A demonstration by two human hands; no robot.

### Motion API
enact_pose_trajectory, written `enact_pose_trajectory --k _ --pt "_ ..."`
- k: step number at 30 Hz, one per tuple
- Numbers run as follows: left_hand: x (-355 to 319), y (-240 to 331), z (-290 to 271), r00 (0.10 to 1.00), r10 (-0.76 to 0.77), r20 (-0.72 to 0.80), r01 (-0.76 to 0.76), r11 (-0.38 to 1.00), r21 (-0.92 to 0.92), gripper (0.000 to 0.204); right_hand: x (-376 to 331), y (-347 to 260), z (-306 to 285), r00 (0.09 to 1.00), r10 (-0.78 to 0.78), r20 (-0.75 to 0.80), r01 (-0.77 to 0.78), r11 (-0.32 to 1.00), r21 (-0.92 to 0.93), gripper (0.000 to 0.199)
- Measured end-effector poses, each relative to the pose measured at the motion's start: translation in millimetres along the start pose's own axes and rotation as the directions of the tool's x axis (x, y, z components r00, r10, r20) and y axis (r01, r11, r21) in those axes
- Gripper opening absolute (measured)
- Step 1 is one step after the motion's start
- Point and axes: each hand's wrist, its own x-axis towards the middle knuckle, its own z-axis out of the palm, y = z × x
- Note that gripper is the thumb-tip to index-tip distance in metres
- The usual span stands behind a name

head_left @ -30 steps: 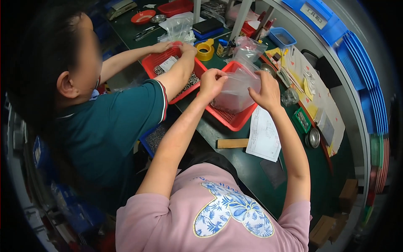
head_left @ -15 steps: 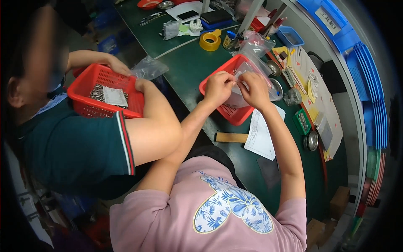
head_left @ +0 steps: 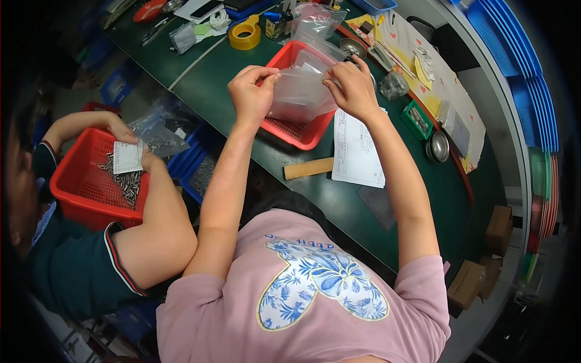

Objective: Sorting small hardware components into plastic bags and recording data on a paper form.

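A clear plastic bag (head_left: 295,97) is stretched between my two hands, above a red plastic basket (head_left: 302,140) on the green table. My left hand (head_left: 250,95) pinches the bag's upper left edge between thumb and fingertips. At the other side, my right hand (head_left: 353,89) grips the bag's edge with thumb and forefinger. More clear plastic lies in the basket behind the bag, but its contents are partly hidden. A wooden strip (head_left: 308,169) and printed sheets (head_left: 358,151) lie just this side of the basket.
On my left a co-worker holds a red basket (head_left: 97,209) with small metal pins, a white slip (head_left: 128,157) and a clear bag (head_left: 158,136). Yellow tape (head_left: 244,35) sits beyond my basket. To the right are a green tray (head_left: 417,119) and a metal bowl (head_left: 437,147).
My hands have moved apart, and the bag is now spread between them. The co-worker's hands now hold the white slip and a bag over the pins. The whole view has shifted.
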Motion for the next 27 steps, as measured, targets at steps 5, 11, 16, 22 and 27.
enact_pose_trajectory --k 5,11,16,22,27 --pt "0 -3 4 1.0 -0.018 0.014 0.018 1.0 0.0 0.007 -25 23 -11 0.999 0.03 -0.023 -0.033 0.99 -0.135 0.013" --pt "12 -21 -4 0.991 -0.069 -0.115 0.071 0.997 0.017 0.008 -35 18 -21 1.0 0.004 -0.003 -0.005 0.994 -0.105 0.013" --pt "21 -40 -4 0.974 -0.056 -0.219 0.062 0.998 0.018 0.005 -38 13 -23 0.993 -0.056 -0.106 0.052 0.998 -0.045 0.011" --pt "15 -50 8 0.926 -0.063 -0.371 0.108 0.989 0.103 0.012 -50 -37 5 0.965 0.176 -0.194 -0.148 0.977 0.151 0.012" --pt "-52 -35 -5 0.837 -0.356 -0.416 0.254 0.925 -0.282 0.036 -177 -64 63 0.25 0.968 -0.001 -0.729 0.189 0.658 0.031"
